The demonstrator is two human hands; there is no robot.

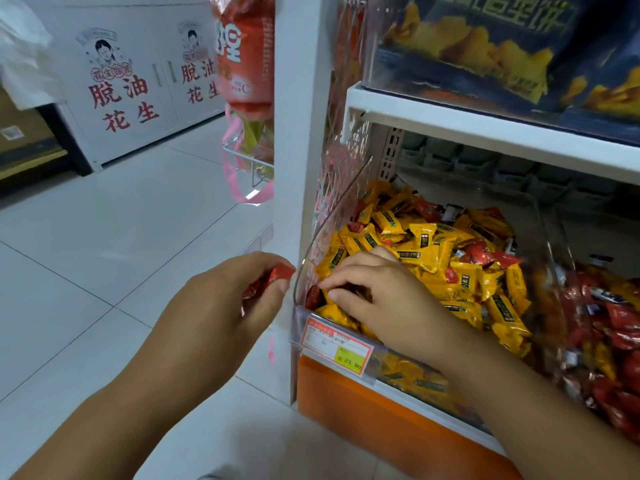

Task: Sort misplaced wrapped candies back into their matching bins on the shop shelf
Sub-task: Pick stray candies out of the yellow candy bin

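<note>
Right hand [374, 299] is down inside the yellow bin [332, 209], palm over the yellow candies [433, 251], fingers bent and pointing left. The fingertips sit right at the stray red candy [313, 297], which is wedged in the near-left corner just behind the price tag [337, 344]. Have they closed on it? I cannot tell: the tips touch or nearly touch the wrapper, but the pinch itself is hidden. The candy is half buried against the clear wall, so its long axis can't be read either; it looks tipped up along that wall. Left hand [221, 306] hangs outside the shelf, left of the white upright [294, 133], fingers curled around red candies [277, 275] already gathered there. Here is what the next move turns on. The stray lies to the left of the right hand, at the very end of its reach. The red bin [554, 289], where red wrappers belong, stands on the right, just past the divider and heaped with its own red sweets [616, 323]. So the pick goes left and the drop goes right. The right hand is much nearer that bin, while the left would have to cross the whole yellow bin. More red strays [485, 254] show farther back among the yellow, so by my reckoning the sorting is only partly done.
</note>
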